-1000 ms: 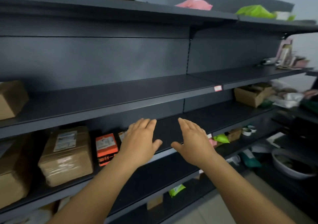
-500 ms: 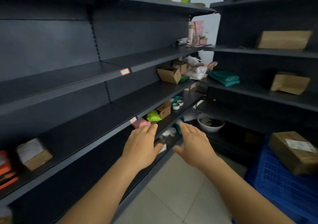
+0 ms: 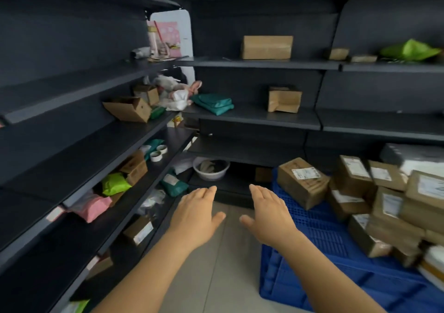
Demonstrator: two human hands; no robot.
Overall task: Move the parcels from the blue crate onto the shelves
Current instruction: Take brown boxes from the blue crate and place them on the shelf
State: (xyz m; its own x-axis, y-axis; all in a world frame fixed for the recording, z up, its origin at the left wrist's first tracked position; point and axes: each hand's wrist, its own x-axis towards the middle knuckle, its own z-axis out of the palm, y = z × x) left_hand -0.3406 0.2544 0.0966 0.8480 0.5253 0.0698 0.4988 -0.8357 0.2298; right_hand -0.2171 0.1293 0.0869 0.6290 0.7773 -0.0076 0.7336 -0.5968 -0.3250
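Observation:
A blue crate stands on the floor at the lower right, piled with several brown cardboard parcels bearing white labels. My left hand and my right hand hover side by side in the middle of the view, fingers straight, holding nothing. My right hand is above the crate's left edge, short of the nearest parcel. Dark shelves line the left wall and the wall ahead, and some hold parcels.
The left shelves carry a green bag, a pink bag, small boxes and tape rolls. A white basin sits low in the corner. A teal bag and a brown box lie on the far shelves. Grey floor tiles lie below.
The view has swung right from the left shelves to the corner, bringing the blue crate and its parcels into sight. Both hands stay flat and empty in front of me.

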